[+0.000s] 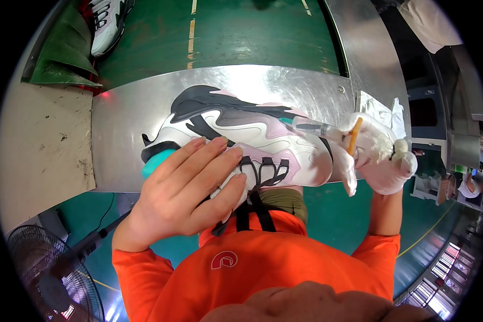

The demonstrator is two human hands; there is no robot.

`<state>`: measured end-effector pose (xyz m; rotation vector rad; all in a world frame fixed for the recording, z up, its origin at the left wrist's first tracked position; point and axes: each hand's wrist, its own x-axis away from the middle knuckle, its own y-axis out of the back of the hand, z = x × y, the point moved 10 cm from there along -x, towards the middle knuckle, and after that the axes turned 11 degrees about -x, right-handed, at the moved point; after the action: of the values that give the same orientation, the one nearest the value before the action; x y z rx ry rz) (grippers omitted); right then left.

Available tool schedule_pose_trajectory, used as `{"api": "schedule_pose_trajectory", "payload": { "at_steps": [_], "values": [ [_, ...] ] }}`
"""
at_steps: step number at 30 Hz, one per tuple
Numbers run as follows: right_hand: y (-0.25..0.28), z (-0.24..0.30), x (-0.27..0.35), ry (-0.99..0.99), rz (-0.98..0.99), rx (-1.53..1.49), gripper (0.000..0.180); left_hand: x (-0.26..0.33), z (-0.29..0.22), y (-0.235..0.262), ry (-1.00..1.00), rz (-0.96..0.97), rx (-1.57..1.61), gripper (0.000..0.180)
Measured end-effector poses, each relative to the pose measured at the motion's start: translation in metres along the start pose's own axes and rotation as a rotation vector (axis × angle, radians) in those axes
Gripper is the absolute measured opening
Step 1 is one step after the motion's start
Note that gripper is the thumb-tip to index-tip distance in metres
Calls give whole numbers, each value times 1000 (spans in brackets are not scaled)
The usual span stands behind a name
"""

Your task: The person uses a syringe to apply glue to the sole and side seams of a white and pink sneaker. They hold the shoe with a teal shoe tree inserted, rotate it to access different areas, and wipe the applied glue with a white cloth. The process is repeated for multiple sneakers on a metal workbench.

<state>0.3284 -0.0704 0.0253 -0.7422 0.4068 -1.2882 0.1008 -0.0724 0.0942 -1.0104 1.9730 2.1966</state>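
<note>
Holding the sneaker on its side above the metal surface, the bare left hand has its grip clamped over the laced upper. Long axis runs left to right, toe toward the gloved right hand. That grip is closed on a pen-like tool, tip touching the toe; right hand is nearer. No containers visible.

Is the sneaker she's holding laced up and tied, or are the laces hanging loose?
Loose. The sneaker lies on its side under the left hand, and its black laces dangle untied over the orange shirt.
</note>
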Motion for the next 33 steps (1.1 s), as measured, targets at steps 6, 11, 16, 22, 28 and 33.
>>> {"api": "schedule_pose_trajectory", "payload": {
  "at_steps": [6,11,16,22,28,33],
  "values": [
    [15,3,17,1,-148,129,109,0,-1,0,5,-3,-27,17],
    [22,3,32,48,-209,114,109,-3,-3,1,-7,23,-66,14],
    [25,-3,41,49,-78,-8,107,-6,-5,1,-10,35,-88,17],
    [37,-12,56,85,-79,-128,108,-11,-10,0,-5,63,-106,18],
    [50,-18,70,137,-37,-211,110,-10,-27,0,-16,62,-217,18],
    [62,-29,79,252,94,-413,111,-1,-45,-3,6,61,-324,18]
  ]
}}
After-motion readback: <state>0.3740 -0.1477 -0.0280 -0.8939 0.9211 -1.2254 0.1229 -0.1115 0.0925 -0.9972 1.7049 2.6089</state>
